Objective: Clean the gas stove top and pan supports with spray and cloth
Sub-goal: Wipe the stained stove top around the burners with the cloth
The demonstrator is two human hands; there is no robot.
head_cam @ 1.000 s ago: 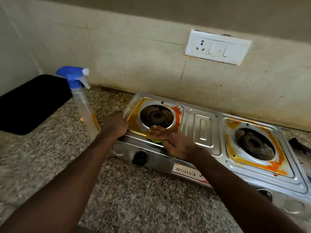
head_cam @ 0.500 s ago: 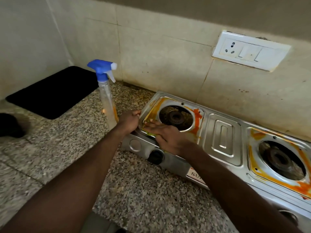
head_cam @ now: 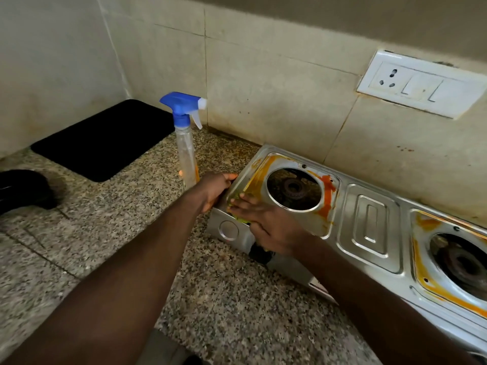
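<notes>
The right hand (head_cam: 274,227) lies flat, fingers (head_cam: 243,201) together and extended, pressing a mostly hidden yellow-green cleaning cloth (head_cam: 238,218) onto the front left corner of the stainless-steel two-burner gas stove top (head_cam: 371,227) — only slivers of cloth show at the fingertips and under the palm. Just to the left of those fingers, the left hand (head_cam: 216,189) curls over the stove's left edge, fingers wrapped on the metal rim, apparently to brace the light appliance so it does not slide on the speckled granite counter (head_cam: 224,299) while the other hand scrubs. Directly beyond the right fingertips is the left burner opening (head_cam: 293,189), its surround smeared with yellow-orange grease, heaviest as a bright orange streak on the far right side of the ring. No pan supports are seen on the burners. Further right, past a clean embossed centre panel (head_cam: 370,226), the right burner (head_cam: 463,264) carries the same orange residue around its frame, so that half looks untouched. Behind the left hand, touching nothing, stands a clear plastic spray bottle with a blue trigger head (head_cam: 185,143), upright and within easy reach for another spritz. Well to the left lies a black rectangular mat (head_cam: 105,140) against the tiled wall, and high to the right a white switch-and-socket plate (head_cam: 419,85).
</notes>
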